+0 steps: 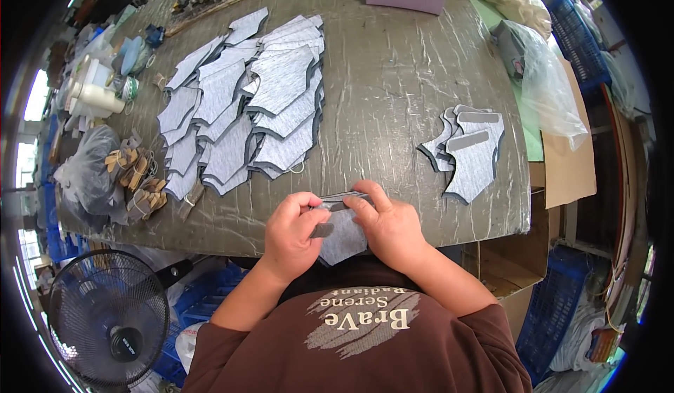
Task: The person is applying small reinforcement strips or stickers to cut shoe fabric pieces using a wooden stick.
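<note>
1. Clamped in a pinch on the left hand [291, 231]: thumb and first finger, near the left end of the top edge of a light-grey, curvy-sided cloth piece [345, 237].
2. Clamped too on the right hand [394, 231]: thumb in front, first finger over the far side, near the right end of that same edge.
3. Between the fingertips, along the top edge: a flat, dark-grey band [340, 205], partly hidden.
4. Just beside the left thumb: a short, dark-grey, round-ended strip [322, 230]. Cannot tell if gripped or just lying on the cloth.
5. To do this bit well, probably line up the band with the edge first, then press from one end to the other. Pull gently, so as not to stretch the cloth. Smooth out any bumps.
6. Off to the right, on the big, dark-grey table with a shiny, wrinkly cover [393, 98]: a small stack of light-grey cloth shapes with dark strips on top [472, 165]. Good to copy for a straight strip.
7. Farther out, to the left: a big spread of light-grey, dark-edged cloth shapes [281, 77], piled in overlapping rows.
</note>
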Demonstrator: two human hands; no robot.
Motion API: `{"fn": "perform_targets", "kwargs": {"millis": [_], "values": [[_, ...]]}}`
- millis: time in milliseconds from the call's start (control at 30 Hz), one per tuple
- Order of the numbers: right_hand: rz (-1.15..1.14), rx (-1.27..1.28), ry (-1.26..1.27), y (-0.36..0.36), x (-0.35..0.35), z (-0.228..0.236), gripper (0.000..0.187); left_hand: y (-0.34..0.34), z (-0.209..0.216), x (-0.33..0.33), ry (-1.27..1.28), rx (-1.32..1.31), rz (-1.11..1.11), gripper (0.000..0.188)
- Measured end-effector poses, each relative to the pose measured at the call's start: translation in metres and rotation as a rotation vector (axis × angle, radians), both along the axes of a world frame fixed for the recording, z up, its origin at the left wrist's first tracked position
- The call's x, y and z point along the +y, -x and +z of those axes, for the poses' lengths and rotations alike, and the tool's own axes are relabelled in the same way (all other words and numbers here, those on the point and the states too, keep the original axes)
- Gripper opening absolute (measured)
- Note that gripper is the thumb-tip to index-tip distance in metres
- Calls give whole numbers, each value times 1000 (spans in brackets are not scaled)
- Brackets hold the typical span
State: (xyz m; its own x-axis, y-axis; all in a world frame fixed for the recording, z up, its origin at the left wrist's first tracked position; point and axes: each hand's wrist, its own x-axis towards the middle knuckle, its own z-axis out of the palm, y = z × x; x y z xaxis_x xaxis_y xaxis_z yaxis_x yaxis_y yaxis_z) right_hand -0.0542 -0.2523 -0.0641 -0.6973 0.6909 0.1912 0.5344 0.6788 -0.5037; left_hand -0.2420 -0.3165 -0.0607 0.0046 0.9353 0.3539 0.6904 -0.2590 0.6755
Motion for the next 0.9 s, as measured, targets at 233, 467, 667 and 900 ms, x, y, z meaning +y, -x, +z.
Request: {"fn": "perform_targets", "kwargs": {"millis": [233, 467, 667, 900], "values": [[-16, 151, -29, 5, 1, -14, 17, 6, 10, 14, 302, -475, 130, 13], [34, 284, -86, -3, -1, -10, 23, 17, 2, 28, 430, -321, 22, 9], [-265, 105, -19, -58, 19, 40, 24, 19, 2, 27, 437, -161, 47, 17], [-519, -127, -186, -95, 75, 27, 22, 16, 7, 18, 224, -141, 154, 24]]}}
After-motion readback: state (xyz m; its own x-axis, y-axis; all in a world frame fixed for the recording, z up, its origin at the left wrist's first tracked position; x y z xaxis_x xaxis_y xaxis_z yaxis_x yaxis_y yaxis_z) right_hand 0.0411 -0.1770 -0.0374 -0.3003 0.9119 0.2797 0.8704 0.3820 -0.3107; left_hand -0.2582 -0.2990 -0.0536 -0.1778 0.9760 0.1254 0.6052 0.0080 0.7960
